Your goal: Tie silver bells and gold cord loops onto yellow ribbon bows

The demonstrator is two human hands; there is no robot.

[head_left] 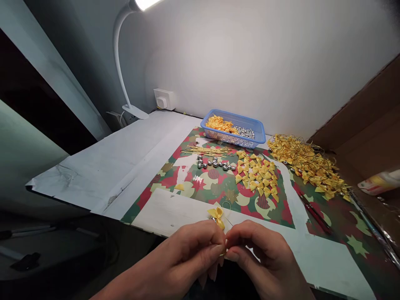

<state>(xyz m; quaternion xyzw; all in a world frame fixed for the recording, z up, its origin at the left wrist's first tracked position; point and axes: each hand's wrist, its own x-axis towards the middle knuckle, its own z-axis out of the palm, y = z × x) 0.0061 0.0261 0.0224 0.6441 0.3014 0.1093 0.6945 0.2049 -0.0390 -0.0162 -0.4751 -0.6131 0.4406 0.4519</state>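
At the table's near edge my left hand (196, 254) and my right hand (259, 250) meet, thumbs and forefingers pinched together. Between them runs a thin gold cord (229, 221), which loops up behind the fingertips. A yellow ribbon bow (218, 216) with a silver bell partly showing beside it sits just above the left fingertips, on or close to that cord. The pinched ends of the cord are mostly covered by the fingers.
Yellow bows (258, 173), silver bells (215, 162) and gold cords (209, 151) lie on patterned paper. Behind stands a blue basket (234, 114) of bows and bells. Corded bows (306, 162) pile up right, near tweezers (315, 214). A lamp (117, 54) stands left.
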